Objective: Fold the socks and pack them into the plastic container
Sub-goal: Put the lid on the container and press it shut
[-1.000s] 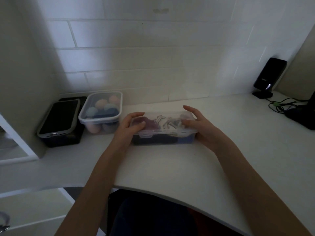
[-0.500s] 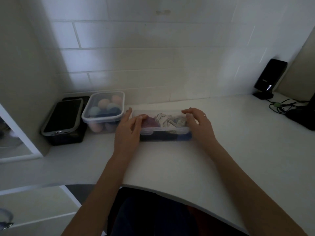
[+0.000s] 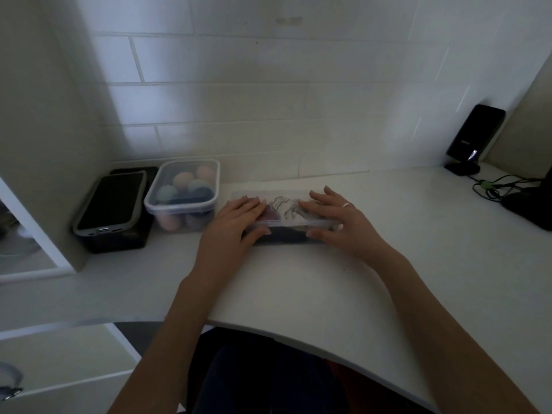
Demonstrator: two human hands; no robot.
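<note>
A clear plastic container (image 3: 286,225) stands on the white desk, its clear lid on top. Folded socks (image 3: 283,206) show through the lid: a purple one at the left, a white and grey patterned one in the middle, dark ones below. My left hand (image 3: 236,222) lies flat on the lid's left end with its thumb on the front wall. My right hand (image 3: 337,218), with a ring, lies flat on the lid's right end, thumb on the front wall. Both hands hold the container.
A second lidded clear box (image 3: 185,195) of pastel sock balls stands just left of the container. A black box with a dark lid (image 3: 112,210) sits further left against a side panel. A black device (image 3: 475,135) and cables (image 3: 495,186) occupy the far right.
Both hands have moved from gripping the container's ends to lying flat on its lid. The container has slid a little away from me toward the wall.
</note>
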